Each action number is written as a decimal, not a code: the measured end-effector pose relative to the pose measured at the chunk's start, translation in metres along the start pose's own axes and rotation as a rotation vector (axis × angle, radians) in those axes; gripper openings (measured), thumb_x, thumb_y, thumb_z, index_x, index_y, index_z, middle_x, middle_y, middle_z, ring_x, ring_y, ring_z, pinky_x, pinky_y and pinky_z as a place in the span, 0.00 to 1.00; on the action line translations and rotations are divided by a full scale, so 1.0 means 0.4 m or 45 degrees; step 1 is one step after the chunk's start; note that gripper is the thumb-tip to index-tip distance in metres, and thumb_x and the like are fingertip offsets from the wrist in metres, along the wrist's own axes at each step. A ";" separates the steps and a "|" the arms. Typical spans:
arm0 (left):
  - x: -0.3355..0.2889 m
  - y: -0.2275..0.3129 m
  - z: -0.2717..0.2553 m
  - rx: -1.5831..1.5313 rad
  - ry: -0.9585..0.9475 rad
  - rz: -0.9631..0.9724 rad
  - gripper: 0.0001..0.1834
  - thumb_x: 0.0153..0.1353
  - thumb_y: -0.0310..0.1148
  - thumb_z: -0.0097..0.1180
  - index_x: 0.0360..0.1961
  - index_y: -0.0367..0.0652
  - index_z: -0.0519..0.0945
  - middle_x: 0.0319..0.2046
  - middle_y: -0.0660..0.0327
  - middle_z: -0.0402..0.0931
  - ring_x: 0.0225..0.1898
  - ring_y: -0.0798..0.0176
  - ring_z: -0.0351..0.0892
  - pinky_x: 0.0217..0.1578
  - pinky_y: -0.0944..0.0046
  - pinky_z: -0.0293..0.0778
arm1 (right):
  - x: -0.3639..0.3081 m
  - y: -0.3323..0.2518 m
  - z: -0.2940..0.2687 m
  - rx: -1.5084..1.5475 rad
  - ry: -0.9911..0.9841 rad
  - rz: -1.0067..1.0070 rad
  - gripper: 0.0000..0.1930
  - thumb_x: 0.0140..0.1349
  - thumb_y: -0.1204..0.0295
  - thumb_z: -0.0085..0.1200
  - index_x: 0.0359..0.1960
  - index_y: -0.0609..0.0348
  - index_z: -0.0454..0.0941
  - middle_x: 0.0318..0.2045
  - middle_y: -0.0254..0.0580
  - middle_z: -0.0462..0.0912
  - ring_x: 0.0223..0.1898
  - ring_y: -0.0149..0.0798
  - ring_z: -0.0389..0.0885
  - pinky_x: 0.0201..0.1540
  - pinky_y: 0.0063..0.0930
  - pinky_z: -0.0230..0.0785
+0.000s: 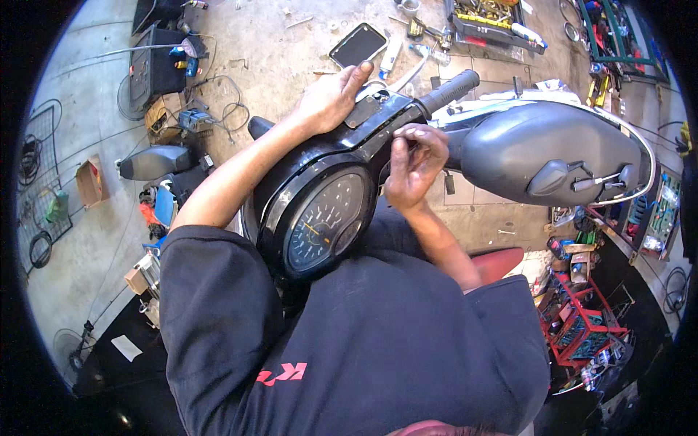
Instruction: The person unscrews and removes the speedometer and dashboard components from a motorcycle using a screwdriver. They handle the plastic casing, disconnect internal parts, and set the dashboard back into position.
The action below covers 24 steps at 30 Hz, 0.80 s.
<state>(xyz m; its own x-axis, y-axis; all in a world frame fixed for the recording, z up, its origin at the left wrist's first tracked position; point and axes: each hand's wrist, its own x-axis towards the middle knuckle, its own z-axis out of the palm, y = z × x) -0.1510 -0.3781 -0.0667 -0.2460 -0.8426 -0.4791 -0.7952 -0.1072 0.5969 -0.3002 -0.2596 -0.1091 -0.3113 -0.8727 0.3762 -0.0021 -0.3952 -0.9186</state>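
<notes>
A glossy black plastic scooter handlebar cover with a round speedometer dial [320, 218] sits tilted at the centre of the frame, atop the handlebars and seemingly lifted from its seat. The left hand [331, 98] lies flat and unclenched on its top edge, steadying it; the right hand [414, 163] pinches something small at the cover's seam near the black rubber handlebar grip [451, 89], too small to identify. A slip of the steadying palm could let the cover drop and strain whatever links it underneath. The grey scooter front panel [542, 149] lies beside it, above a concrete floor [276, 43] strewn with tools.
</notes>
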 end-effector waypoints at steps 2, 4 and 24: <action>-0.006 0.013 0.007 0.058 0.128 0.186 0.34 0.71 0.60 0.31 0.50 0.39 0.75 0.41 0.39 0.78 0.47 0.37 0.76 0.50 0.46 0.69 | 0.010 0.032 -0.030 -0.081 0.099 0.004 0.10 0.64 0.80 0.49 0.45 0.62 0.67 0.44 0.46 0.69 0.45 0.41 0.70 0.53 0.35 0.64; 0.003 0.027 0.010 0.068 0.116 0.361 0.30 0.72 0.56 0.35 0.49 0.39 0.75 0.42 0.41 0.77 0.48 0.39 0.76 0.50 0.47 0.70 | 0.029 0.059 -0.040 -0.130 0.183 -0.019 0.10 0.64 0.79 0.48 0.46 0.62 0.68 0.43 0.46 0.69 0.46 0.42 0.69 0.53 0.35 0.63; -0.013 0.099 0.053 0.518 0.223 0.529 0.14 0.71 0.37 0.43 0.45 0.37 0.74 0.40 0.48 0.76 0.44 0.45 0.77 0.47 0.49 0.71 | 0.057 0.051 0.015 -0.510 0.382 0.311 0.13 0.67 0.75 0.46 0.51 0.67 0.69 0.39 0.51 0.74 0.40 0.48 0.71 0.44 0.41 0.64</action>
<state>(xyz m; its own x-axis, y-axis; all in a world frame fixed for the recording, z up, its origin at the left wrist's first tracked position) -0.1932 -0.3667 -0.0542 -0.5140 -0.8487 -0.1247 -0.8087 0.4309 0.4005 -0.3017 -0.2891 -0.1186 -0.6051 -0.7820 0.1494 -0.2389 -0.0007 -0.9711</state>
